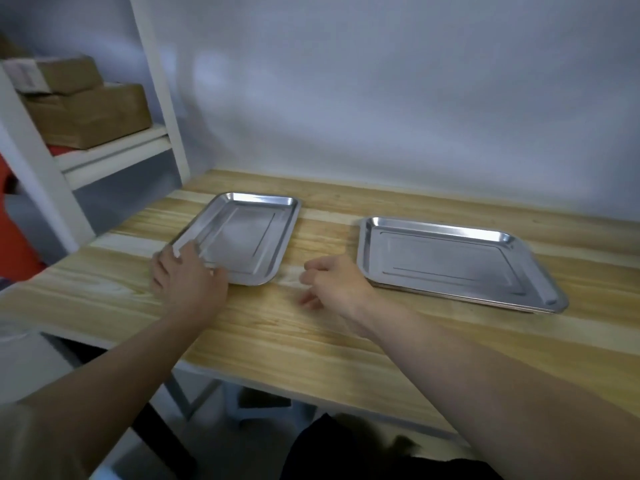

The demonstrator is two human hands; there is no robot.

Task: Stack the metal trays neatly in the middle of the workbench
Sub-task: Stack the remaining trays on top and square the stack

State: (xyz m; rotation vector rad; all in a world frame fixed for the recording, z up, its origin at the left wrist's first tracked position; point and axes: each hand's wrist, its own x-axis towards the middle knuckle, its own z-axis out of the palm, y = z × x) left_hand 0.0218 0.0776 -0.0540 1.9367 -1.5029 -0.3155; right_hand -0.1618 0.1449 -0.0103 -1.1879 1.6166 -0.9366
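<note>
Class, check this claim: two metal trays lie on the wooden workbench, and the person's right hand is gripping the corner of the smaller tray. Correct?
Not quite: the head view shows the left hand on the smaller tray corner. The right hand hovers between the two trays, holding nothing. The larger tray and wooden workbench are as stated.

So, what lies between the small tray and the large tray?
In the head view, bare workbench and the right hand lie between the small tray and the large tray.

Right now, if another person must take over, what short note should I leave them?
Left hand: fingers on the near left corner of the smaller tray; firm grip unclear.
Right hand: empty, loosely curled, over the bare workbench between the trays.
Larger tray: right side, seemingly atop another tray.
Done: no finished stack in the middle.
Left: bring all the trays into one neat central stack.
</note>
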